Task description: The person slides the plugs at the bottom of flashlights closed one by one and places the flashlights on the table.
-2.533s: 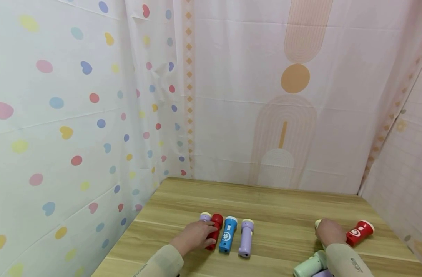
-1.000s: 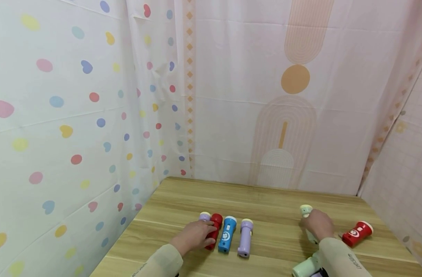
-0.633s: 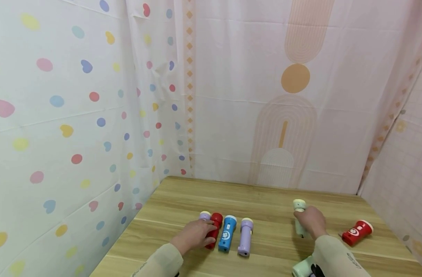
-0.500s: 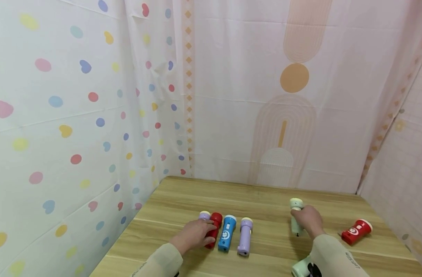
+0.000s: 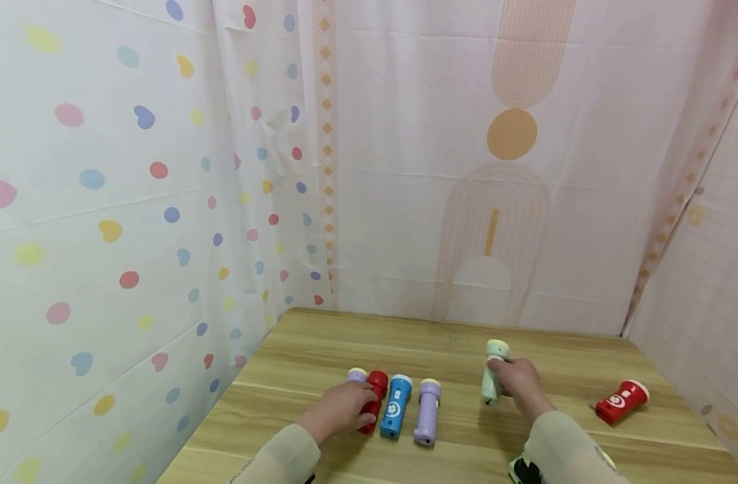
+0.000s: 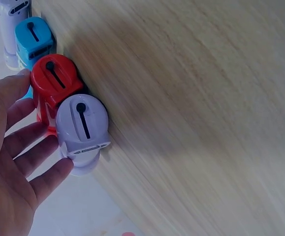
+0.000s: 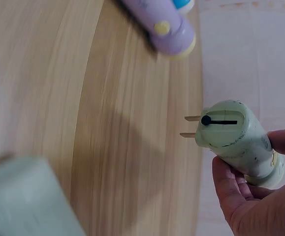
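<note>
My left hand rests at a red flashlight and a purple one, partly covering both. In the left wrist view the thumb of that hand touches the red flashlight, while loosely extended fingers lie along the purple one. A blue flashlight and another purple one lie to their right. My right hand grips a pale green flashlight by its neck, head away from me. Two flat prongs stick out near its tail in the right wrist view.
A red flashlight lies at the right of the wooden table. Beneath my right sleeve, another green flashlight is mostly hidden. Patterned curtains stand behind the table and at both sides.
My right hand has carried the pale green flashlight left and away from me, turning it more upright in view. My left hand has stayed in place.
</note>
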Demonstrator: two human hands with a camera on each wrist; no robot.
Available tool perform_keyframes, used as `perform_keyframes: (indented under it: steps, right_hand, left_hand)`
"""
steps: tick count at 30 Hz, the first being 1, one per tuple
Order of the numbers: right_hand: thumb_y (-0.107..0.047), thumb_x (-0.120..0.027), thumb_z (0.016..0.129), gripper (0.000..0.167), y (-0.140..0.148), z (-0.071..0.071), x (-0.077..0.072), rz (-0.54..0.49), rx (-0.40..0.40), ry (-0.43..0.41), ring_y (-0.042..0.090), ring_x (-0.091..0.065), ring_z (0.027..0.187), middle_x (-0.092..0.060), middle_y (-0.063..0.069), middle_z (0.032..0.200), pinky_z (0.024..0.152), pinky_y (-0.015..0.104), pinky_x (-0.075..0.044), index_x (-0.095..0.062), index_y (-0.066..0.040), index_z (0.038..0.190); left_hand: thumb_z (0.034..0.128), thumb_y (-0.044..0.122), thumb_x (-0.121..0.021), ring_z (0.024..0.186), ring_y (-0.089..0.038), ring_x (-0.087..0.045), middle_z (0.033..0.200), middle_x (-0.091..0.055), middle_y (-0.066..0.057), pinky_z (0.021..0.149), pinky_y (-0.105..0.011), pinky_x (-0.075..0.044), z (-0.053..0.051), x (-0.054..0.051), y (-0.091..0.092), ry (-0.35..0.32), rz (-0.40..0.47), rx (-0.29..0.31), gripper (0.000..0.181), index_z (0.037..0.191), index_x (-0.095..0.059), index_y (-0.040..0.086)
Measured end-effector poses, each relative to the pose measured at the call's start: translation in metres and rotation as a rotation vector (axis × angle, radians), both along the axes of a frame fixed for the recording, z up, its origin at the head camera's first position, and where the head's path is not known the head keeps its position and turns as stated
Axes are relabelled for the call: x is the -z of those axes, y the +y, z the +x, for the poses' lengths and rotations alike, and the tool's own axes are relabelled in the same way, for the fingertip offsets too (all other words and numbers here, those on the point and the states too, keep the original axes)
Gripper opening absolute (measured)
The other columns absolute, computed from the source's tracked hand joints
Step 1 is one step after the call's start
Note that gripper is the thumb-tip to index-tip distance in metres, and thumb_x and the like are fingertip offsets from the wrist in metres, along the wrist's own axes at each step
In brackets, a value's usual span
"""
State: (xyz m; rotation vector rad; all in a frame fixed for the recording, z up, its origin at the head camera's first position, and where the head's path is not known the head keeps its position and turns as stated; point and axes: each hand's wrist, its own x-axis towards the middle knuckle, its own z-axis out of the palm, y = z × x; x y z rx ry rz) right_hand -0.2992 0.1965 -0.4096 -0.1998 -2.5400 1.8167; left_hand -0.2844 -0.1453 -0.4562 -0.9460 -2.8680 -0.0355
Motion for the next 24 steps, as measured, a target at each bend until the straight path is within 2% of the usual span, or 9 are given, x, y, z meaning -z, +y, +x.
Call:
perform_keyframes:
  steps: [4, 9, 14, 19, 24]
  right_hand:
    - [-0.018, -0.051, 0.099, 0.053, -0.010, 0.000, 0.001, -0.095, 0.024, -0.023, 0.032, -0.063, 0.094, -0.059, 0.033, 0.112, 0.081, 0.044, -0.056, -0.043, 0.026, 0.127]
    - [-0.016, -0.052, 0.098, 0.052, -0.019, 0.002, 0.001, -0.192, 0.041, -0.013, 0.030, -0.064, 0.089, -0.060, 0.032, 0.108, 0.082, 0.045, -0.056, -0.043, 0.028, 0.125]
    - [-0.014, -0.051, 0.098, 0.052, -0.026, 0.003, 0.002, -0.289, 0.051, -0.018, 0.028, -0.063, 0.089, -0.055, 0.036, 0.116, 0.084, 0.045, -0.056, -0.041, 0.028, 0.127]
    - [-0.014, -0.052, 0.098, 0.056, -0.034, 0.005, 0.003, -0.400, 0.052, -0.041, 0.030, -0.061, 0.096, -0.048, 0.037, 0.125, 0.089, 0.046, -0.054, -0.035, 0.026, 0.133]
    - [-0.015, -0.055, 0.098, 0.056, -0.042, 0.006, 0.004, -0.503, 0.066, -0.061, 0.025, -0.061, 0.089, -0.056, 0.028, 0.114, 0.080, 0.036, -0.055, -0.036, 0.023, 0.134]
  left_hand:
    - [0.0886, 0.031, -0.075, 0.099, -0.015, -0.063, 0.113, -0.067, -0.003, 0.084, -0.035, -0.055, 0.000, -0.001, 0.002, -0.007, -0.004, -0.008, 0.024, 0.105, -0.073, 0.013]
    - [0.0902, 0.033, -0.073, 0.098, -0.016, -0.063, 0.111, -0.067, -0.003, 0.084, -0.036, -0.055, 0.001, -0.002, 0.003, -0.006, -0.007, -0.024, 0.024, 0.103, -0.073, 0.014]
    - [0.0903, 0.035, -0.072, 0.097, -0.018, -0.063, 0.111, -0.067, -0.004, 0.082, -0.036, -0.055, 0.000, -0.003, 0.005, 0.043, -0.005, -0.015, 0.024, 0.102, -0.073, 0.014]
    - [0.0921, 0.035, -0.070, 0.101, -0.021, -0.064, 0.115, -0.067, -0.004, 0.087, -0.039, -0.054, -0.001, -0.007, 0.010, 0.080, 0.038, -0.010, 0.029, 0.111, -0.072, 0.013]
    - [0.0941, 0.037, -0.068, 0.105, -0.022, -0.064, 0.117, -0.067, -0.004, 0.090, -0.039, -0.053, -0.001, -0.014, 0.018, 0.134, 0.088, 0.020, 0.036, 0.119, -0.070, 0.010]
